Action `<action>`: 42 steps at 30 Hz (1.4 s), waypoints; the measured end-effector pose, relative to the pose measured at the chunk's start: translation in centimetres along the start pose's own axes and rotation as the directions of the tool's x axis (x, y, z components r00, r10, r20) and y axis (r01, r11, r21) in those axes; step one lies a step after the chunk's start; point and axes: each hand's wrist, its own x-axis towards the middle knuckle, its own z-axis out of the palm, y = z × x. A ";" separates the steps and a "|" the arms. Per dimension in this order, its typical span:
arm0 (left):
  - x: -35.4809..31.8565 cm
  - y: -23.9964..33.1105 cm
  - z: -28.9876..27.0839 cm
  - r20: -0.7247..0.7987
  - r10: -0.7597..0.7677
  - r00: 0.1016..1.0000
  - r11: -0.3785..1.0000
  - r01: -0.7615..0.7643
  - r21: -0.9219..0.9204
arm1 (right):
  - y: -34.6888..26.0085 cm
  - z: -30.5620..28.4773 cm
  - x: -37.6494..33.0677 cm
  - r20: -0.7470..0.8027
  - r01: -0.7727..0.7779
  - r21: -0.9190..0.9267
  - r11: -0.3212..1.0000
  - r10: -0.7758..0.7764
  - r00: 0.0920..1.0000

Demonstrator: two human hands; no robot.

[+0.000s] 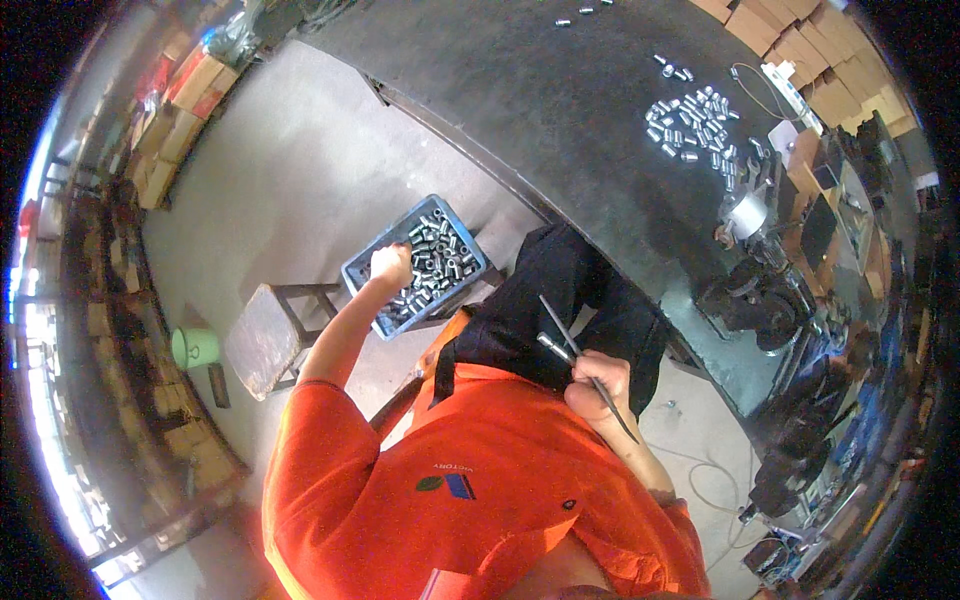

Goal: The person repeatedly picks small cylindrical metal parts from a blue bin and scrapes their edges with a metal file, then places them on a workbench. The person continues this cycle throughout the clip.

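Many small shiny metal sleeves (432, 262) fill a blue plastic crate (362, 272), where the left hand (390, 266) reaches in.

Short silvery cylinders, they lie heaped at all angles in the crate, which rests on a stool (262, 340) at the person's left. The left hand's fingers are curled down among them; whether they pinch one I cannot tell. The right hand (598, 385), over a black apron (560, 300) on the lap, is closed in a fist around thin metal rods (572, 352). More sleeves (695, 120) lie scattered on the dark workbench (540, 100) ahead.
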 end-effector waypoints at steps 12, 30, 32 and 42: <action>-4.5 1.9 -6.5 0.004 0.033 0.999 0.133 0.000 -0.991 | -0.5 -0.8 0.6 0.028 0.011 0.060 0.998 -0.012 1.000; -12.3 14.4 -9.9 0.105 0.588 0.802 -0.566 0.500 -0.656 | -0.5 -1.3 2.1 0.139 -0.031 0.062 0.998 0.023 0.990; -12.3 14.5 -10.2 0.143 0.553 0.821 -0.557 0.492 -0.669 | -0.6 -1.3 2.2 0.134 -0.029 0.052 0.998 0.022 0.991; -12.6 14.7 -13.4 -0.040 0.575 0.817 -0.018 -0.036 -0.999 | -0.1 -0.6 2.1 0.133 0.019 -0.170 0.985 0.004 0.991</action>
